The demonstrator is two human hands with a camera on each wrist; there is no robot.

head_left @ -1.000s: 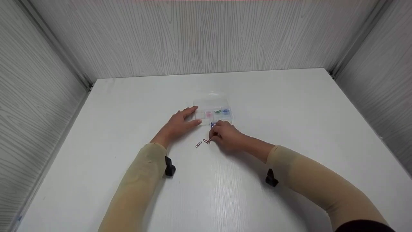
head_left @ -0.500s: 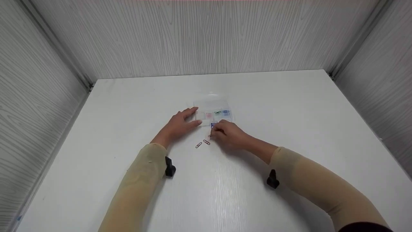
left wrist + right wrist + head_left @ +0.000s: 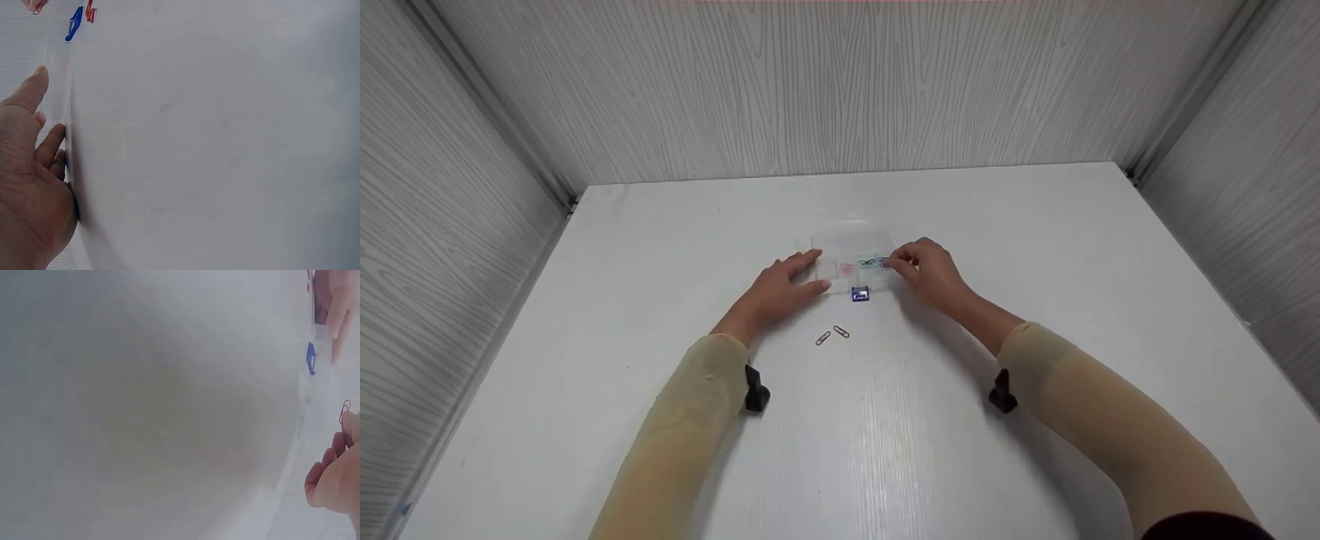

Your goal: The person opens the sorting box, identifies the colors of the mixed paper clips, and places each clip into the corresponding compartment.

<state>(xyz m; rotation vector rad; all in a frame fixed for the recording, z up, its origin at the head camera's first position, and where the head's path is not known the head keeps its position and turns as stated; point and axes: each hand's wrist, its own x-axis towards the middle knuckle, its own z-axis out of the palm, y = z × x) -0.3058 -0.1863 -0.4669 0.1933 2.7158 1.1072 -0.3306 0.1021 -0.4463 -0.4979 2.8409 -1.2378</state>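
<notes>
My right hand (image 3: 930, 274) is over the right end of a clear plastic compartment box (image 3: 851, 240). Its thumb and finger pinch a red paper clip (image 3: 345, 412), which shows in the right wrist view. At the box's left end, my left hand (image 3: 780, 289) rests with thumb and fingers extended, touching it. A green clip (image 3: 867, 262) and a pinkish item (image 3: 846, 268) show in separate compartments. Something blue lies beside the right fingertips, partly hidden. A blue latch (image 3: 860, 293) sits at the box's front edge. The lid stands open.
Two red paper clips, one on the left (image 3: 823, 337) and one on the right (image 3: 841, 331), lie on the white table (image 3: 840, 450) in front of the box. Wood-grain panels (image 3: 840, 90) enclose the table at the back and both sides.
My right hand has lifted one red paper clip from the table and carried it up and right to the box's right end, uncovering the blue latch. The left hand stays put.
</notes>
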